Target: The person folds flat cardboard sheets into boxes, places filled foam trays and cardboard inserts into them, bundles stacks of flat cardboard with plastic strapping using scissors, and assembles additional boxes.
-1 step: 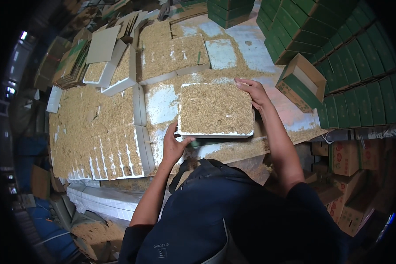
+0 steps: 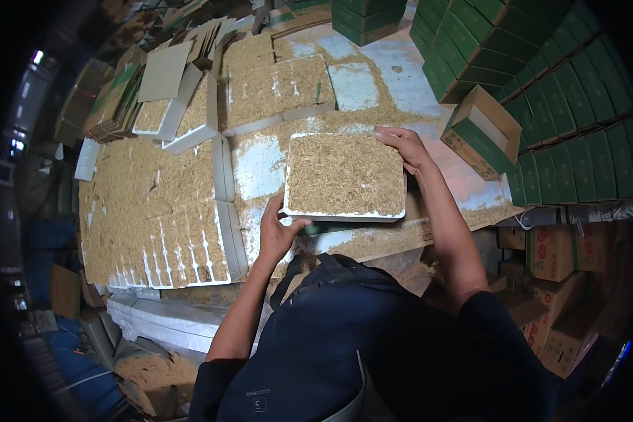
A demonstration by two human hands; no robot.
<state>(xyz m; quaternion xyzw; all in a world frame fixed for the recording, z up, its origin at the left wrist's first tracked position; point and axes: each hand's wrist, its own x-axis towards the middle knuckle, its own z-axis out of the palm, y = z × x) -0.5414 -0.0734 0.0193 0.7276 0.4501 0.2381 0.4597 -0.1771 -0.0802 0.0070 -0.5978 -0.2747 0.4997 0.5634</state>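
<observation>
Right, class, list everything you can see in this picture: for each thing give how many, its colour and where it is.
White foam tray: one, filled with tan husks, centre, held at two corners.
Husk-covered table: one, pale, under the tray.
Slotted white foam trays: several, husk-strewn, left of the table.
Open green carton: one, green with a brown inside, right of the tray.
Stacked green cartons: many, green, upper right.
Flat cardboard sheets: a pile, brown, upper left.
Brown boxes: several, lower right.
Dark apron: one, navy, bottom centre.
Left hand: on the tray's near left corner.
Right hand: on the tray's far right corner.
</observation>
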